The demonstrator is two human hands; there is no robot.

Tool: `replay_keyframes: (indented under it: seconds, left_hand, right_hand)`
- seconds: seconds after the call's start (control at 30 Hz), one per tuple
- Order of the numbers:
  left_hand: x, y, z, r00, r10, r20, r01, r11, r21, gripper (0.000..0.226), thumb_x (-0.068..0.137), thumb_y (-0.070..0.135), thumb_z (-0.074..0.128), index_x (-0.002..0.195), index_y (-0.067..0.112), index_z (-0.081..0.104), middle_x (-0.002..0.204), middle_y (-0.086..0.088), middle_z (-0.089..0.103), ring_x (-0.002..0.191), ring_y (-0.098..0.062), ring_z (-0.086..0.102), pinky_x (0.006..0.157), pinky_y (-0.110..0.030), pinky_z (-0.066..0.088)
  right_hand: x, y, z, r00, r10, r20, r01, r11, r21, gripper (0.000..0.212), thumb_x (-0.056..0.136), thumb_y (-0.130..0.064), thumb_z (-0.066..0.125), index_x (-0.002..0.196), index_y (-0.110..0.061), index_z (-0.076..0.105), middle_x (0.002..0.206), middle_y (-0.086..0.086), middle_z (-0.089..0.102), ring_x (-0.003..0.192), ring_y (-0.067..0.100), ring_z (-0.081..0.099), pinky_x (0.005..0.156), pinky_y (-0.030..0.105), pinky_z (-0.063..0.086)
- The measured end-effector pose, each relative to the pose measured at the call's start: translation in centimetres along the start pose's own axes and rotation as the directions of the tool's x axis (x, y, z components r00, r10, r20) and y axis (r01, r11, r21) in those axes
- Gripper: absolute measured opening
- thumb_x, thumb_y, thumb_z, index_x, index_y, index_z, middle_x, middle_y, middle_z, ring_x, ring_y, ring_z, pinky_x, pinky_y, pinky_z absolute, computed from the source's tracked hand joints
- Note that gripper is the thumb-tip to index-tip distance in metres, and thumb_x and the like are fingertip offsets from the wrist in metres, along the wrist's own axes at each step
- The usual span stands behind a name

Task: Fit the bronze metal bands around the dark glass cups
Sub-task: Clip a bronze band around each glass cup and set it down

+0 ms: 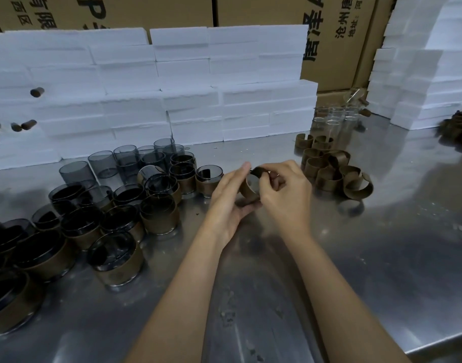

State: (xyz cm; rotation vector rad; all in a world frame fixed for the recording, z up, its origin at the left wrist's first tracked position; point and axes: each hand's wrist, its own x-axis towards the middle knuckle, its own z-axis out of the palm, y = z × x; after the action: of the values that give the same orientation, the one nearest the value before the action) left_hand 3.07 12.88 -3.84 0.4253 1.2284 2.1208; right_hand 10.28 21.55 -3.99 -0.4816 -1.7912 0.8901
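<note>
While both my forearms reach out over the middle of the steel tabletop [382, 244], my hands meet around one dark glass cup [249, 188] held tilted on its side above the surface. My left hand [228, 203] cradles it from below and the left, palm turned inward, index finger stretched along the far side and thumb under the base, so it grips the cup. My right hand [285, 191] comes in from the right with the wrist bent and the fingers curled, pinching the bronze band [261, 172] at the cup's upper rim. Whether the band sits fully round the glass I cannot tell. Toward the left edge stand the banded cups [114, 252] in a crowd, with bare grey cups [104, 163] behind them near the white foam blocks [185, 82]. Loose bands [334, 171] lie heaped just right of my hands, clear glasses [334, 116] beyond them toward the far right corner
</note>
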Motion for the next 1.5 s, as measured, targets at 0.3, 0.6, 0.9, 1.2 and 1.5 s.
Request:
replay_keyframes:
  seconds: [0.3, 0.6, 0.9, 1.2, 1.5]
  left_hand:
    - [0.1, 0.0, -0.5, 0.999, 0.039, 0.035, -0.039, 0.999, 0.01, 0.042, 0.083, 0.024, 0.083, 0.118, 0.007, 0.067, 0.113, -0.014, 0.063, 0.103, -0.025, 0.063, 0.076, -0.037, 0.06]
    - [0.2, -0.3, -1.0, 0.996, 0.057, 0.063, -0.056, 0.998, -0.004, 0.039, 0.088, 0.027, 0.079, 0.116, 0.001, 0.07, 0.133, -0.028, 0.06, 0.116, -0.031, 0.069, 0.084, -0.047, 0.061]
    - [0.2, -0.1, -1.0, 0.997, 0.007, 0.077, -0.001, 0.997, -0.073, 0.043, 0.089, 0.023, 0.076, 0.124, -0.001, 0.068, 0.122, -0.026, 0.067, 0.114, -0.033, 0.07, 0.086, -0.045, 0.06]
    - [0.3, 0.0, -0.1, 0.996, -0.077, 0.044, 0.081, 0.991, -0.108, 0.051, 0.106, 0.039, 0.049, 0.134, -0.003, 0.059, 0.127, -0.024, 0.068, 0.114, -0.032, 0.068, 0.084, -0.045, 0.062]
    - [0.5, 0.1, 0.5, 0.988, -0.142, -0.06, 0.14, 0.99, -0.034, 0.019, 0.099, 0.018, 0.062, 0.112, 0.007, 0.07, 0.091, -0.011, 0.069, 0.08, -0.022, 0.068, 0.061, -0.032, 0.056]
  right_hand:
    - [0.2, -0.6, 0.1, 0.983, 0.162, 0.08, -0.173, 0.973, 0.151, 0.012, 0.082, -0.028, 0.066, 0.089, -0.033, 0.074, 0.1, -0.008, 0.065, 0.092, 0.008, 0.061, 0.078, 0.018, 0.046]
    - [0.7, -0.1, 0.0, 0.725, 0.43, 0.538, -0.566, 0.817, 0.111, 0.061, 0.092, -0.079, 0.043, 0.111, -0.031, 0.075, 0.104, -0.014, 0.077, 0.095, -0.004, 0.07, 0.087, 0.024, 0.047]
    - [0.5, -0.3, 0.1, 0.765, 0.455, 0.455, -0.593, 0.773, 0.225, 0.056, 0.096, -0.069, 0.048, 0.105, -0.022, 0.078, 0.096, -0.002, 0.08, 0.093, 0.009, 0.075, 0.082, 0.022, 0.055]
    - [0.7, 0.2, 0.7, 0.785, 0.513, 0.346, -0.616, 0.706, 0.35, 0.041, 0.103, -0.049, 0.053, 0.099, -0.016, 0.077, 0.092, -0.001, 0.08, 0.084, 0.005, 0.075, 0.067, 0.014, 0.054]
    - [0.8, 0.0, 0.9, 0.58, 0.677, 0.452, -0.787, 0.324, 0.526, 0.025, 0.095, -0.037, 0.06, 0.094, -0.013, 0.066, 0.088, 0.012, 0.067, 0.084, 0.027, 0.066, 0.079, 0.038, 0.054]
